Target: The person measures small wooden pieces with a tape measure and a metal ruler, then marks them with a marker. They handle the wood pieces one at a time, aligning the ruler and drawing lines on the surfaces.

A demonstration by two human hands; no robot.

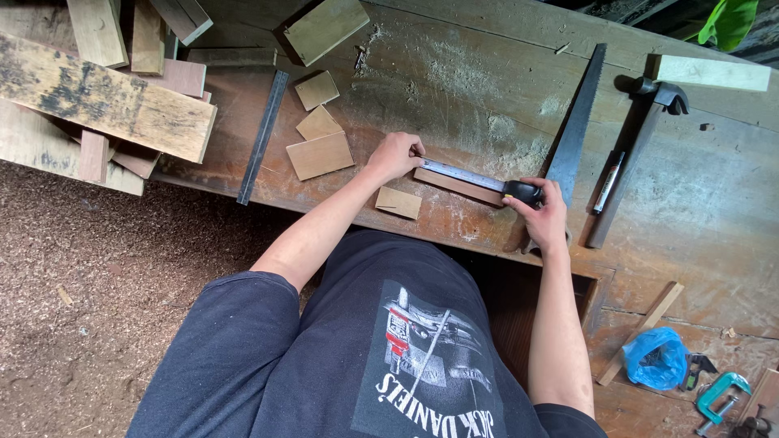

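Measuring a wood strip on the workbench.
Left hand (395, 156) pinches tape blade (462, 174) end on strip (454, 186); right hand (545, 217) grips tape case (523, 192), near handsaw (576, 122). Step judged: measuring length; next calls for the marker pen (607, 183) to its right.

Silver tape blade (462, 173) with black case (523, 191) on reddish-brown wood strip (454, 186), dark grey saw (578, 128) right of it, bright blue bag (656, 358), teal clamp (720, 392), stained brown tabletop (454, 89)
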